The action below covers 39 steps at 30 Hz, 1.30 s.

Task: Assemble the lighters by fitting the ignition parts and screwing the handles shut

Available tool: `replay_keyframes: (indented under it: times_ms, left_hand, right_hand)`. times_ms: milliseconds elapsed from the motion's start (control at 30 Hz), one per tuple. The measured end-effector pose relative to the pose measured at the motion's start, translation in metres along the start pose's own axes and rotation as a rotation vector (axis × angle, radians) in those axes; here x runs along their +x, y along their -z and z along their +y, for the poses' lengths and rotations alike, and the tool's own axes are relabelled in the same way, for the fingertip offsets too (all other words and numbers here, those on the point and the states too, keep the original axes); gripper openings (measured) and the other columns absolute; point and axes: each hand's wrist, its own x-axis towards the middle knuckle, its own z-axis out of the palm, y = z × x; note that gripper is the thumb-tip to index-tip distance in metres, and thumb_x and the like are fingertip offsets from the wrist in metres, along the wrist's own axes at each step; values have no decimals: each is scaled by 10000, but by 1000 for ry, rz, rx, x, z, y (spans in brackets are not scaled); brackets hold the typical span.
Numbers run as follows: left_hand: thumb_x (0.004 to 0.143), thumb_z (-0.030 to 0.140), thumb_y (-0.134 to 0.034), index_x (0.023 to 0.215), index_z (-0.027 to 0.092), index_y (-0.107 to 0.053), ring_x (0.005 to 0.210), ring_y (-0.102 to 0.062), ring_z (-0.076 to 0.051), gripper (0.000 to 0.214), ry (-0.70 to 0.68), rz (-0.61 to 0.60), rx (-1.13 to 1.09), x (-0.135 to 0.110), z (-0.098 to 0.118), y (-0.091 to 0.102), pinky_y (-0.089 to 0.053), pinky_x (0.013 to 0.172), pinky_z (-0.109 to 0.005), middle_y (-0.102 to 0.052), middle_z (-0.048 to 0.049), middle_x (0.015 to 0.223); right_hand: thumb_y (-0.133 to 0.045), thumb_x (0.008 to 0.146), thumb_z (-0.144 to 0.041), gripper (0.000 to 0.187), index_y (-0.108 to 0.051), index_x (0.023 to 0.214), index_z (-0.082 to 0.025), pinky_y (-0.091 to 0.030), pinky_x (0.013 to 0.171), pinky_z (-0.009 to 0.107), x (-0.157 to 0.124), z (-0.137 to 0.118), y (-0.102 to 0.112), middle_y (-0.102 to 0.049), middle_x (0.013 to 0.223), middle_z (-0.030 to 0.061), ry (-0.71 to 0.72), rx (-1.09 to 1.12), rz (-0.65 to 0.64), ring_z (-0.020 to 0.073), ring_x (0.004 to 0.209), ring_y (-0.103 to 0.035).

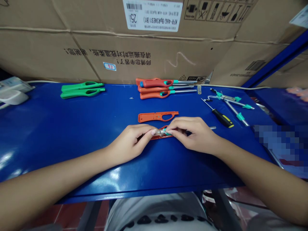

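My left hand point(133, 141) and my right hand point(192, 133) meet at the middle of the blue table point(72, 128). Both pinch a small clear and teal lighter insert point(162, 131) that lies over an orange lighter shell half point(160, 136). A thin metal tube sticks out to the right past my right hand. Just behind my hands, a second orange shell half point(157, 116) rests flat on the table.
Assembled orange lighters point(166, 88) are stacked at the back centre, green shells point(83, 89) at back left. A black and yellow screwdriver point(220, 116) and several teal-tipped metal tubes point(232, 102) lie at right. Cardboard boxes point(144, 38) wall the back.
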Motion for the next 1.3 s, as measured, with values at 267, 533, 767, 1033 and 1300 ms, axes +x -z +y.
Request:
replay_keyframes:
  times_ms: [267,533,767,1033,1300]
  left_hand:
    - [1048,254,-459,952,101,-734,660,-597,-99,330,-6,-13,3,-1,1,0,-448,658,-187,-685,-19,772]
    - [1045,262,-460,928,119,-722,615,-571,-100,321,7,-4,-31,0,1,1,-445,618,-196,-646,4,712]
    - [1021,271,-543,951,144,-751,703,-644,-102,253,12,-2,-87,1,-2,2,-495,698,-181,-724,-9,800]
    - [982,287,-613,1109,158,-765,714,-690,-124,237,90,-34,-195,2,-1,2,-540,662,-192,-779,-34,878]
    - [986,265,-603,1064,157,-782,720,-683,-138,222,39,-19,-163,2,1,2,-543,715,-217,-766,-27,801]
  right_hand:
    - [-596,960,-119,112,-693,953,-174,-492,677,218,-1,0,-1,-752,897,26,48,-27,-10,112,788,-669]
    - [-575,970,-140,114,-685,963,-173,-488,711,237,-2,-1,-2,-751,927,22,16,-85,-40,126,824,-685]
    - [-580,970,-147,112,-680,1007,-180,-482,720,233,0,1,7,-733,945,22,11,-76,-55,123,833,-668]
    - [-546,995,-182,144,-682,1043,-196,-512,759,267,1,6,15,-745,1017,46,54,-192,-129,161,916,-695]
    - [-521,1008,-174,167,-685,1029,-201,-505,735,249,1,6,13,-744,1000,45,138,-187,-117,140,887,-701]
